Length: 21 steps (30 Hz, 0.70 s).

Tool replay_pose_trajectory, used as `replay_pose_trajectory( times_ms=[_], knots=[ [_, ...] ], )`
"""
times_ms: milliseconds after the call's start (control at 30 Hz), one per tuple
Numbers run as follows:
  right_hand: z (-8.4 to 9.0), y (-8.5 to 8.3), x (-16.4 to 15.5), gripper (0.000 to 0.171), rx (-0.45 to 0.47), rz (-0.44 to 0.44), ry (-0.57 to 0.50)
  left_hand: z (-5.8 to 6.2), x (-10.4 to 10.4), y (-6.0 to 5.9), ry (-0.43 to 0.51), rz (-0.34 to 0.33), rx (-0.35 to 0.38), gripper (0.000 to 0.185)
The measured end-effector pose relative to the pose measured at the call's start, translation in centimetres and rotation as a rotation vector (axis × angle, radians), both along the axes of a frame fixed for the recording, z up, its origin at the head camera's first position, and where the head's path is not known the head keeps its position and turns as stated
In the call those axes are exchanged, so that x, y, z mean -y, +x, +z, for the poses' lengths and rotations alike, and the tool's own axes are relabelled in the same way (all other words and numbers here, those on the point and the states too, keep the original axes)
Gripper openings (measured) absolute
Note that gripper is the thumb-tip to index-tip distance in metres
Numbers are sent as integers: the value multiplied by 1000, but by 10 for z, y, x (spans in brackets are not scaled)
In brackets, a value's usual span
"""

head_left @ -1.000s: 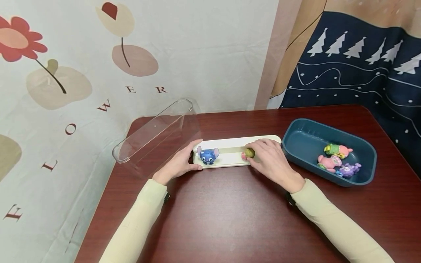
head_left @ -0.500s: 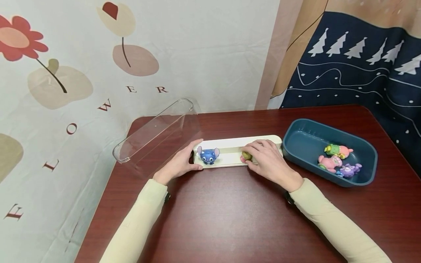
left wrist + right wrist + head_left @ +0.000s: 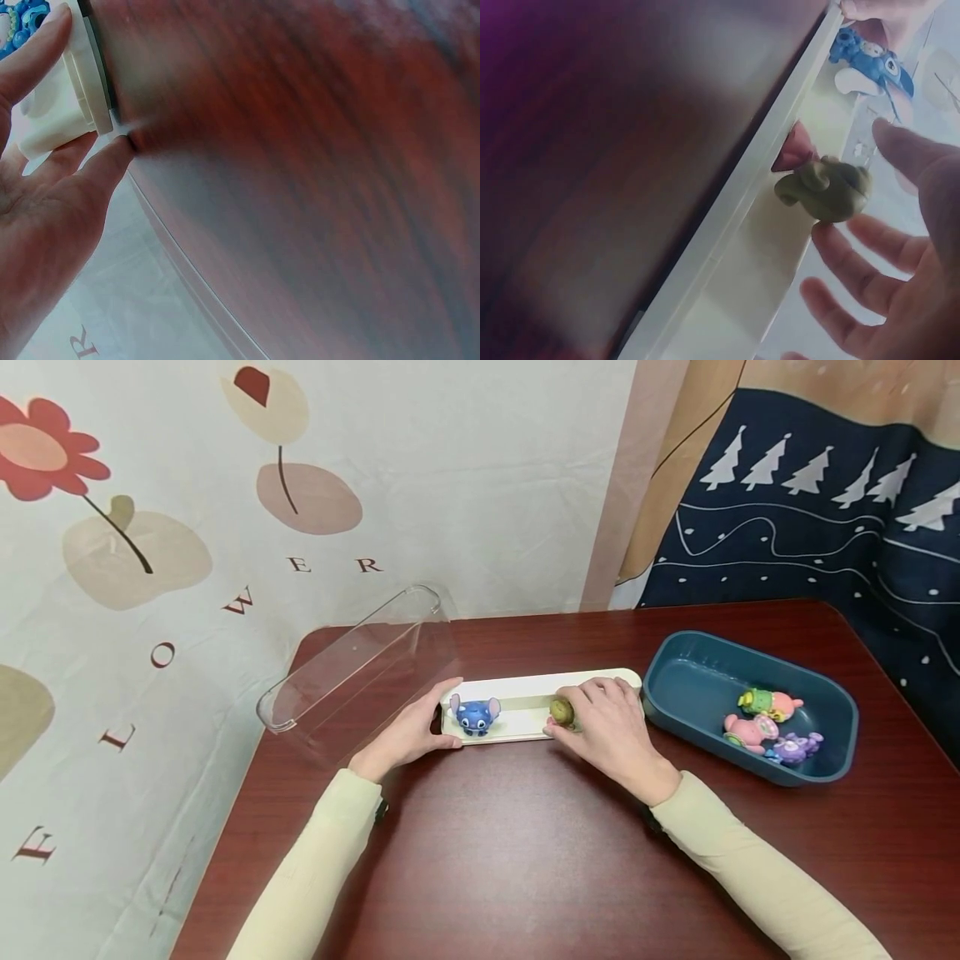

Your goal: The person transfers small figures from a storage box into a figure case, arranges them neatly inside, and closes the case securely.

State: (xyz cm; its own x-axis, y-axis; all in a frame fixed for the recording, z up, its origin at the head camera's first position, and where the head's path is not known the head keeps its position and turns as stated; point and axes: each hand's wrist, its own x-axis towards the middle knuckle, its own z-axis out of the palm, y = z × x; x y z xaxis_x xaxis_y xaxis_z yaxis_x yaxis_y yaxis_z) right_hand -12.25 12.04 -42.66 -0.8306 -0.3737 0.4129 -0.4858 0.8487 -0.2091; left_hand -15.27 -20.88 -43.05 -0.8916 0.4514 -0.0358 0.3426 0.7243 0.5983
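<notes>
The left hand grips the left end of a long cream tray, thumb at the near edge and fingers round the far side. The right hand is at the right half of the tray, its fingers parted and loosely bent around an olive-green figure with a pink part low at its side; in the right wrist view the thumb stands apart from the figure and a fingertip lies against or just beside it, which of the two cannot be told. The olive-green figure is inside the tray, toward its right end, while a blue figure with large ears stands inside the left end, near the left hand. Just beyond the tray's right end is a dark teal bin containing a green-and-pink toy, a pink toy and a purple toy, grouped in its right half. A transparent cover occupies the far left corner of the reddish-brown table.
</notes>
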Motion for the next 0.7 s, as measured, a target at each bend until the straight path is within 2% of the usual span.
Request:
replay_pose_trajectory(
  times_ms=[133,300,700],
  knots=[
    [0,1,2,36,-5,-31,32,0,0,0,-3,0,0,102],
    [2,1,3,35,42,-23,23,-1,0,-1,-6,1,3,102],
    [6,-3,12,35,117,171,-116,-1,1,0,-6,4,8,102]
  ],
)
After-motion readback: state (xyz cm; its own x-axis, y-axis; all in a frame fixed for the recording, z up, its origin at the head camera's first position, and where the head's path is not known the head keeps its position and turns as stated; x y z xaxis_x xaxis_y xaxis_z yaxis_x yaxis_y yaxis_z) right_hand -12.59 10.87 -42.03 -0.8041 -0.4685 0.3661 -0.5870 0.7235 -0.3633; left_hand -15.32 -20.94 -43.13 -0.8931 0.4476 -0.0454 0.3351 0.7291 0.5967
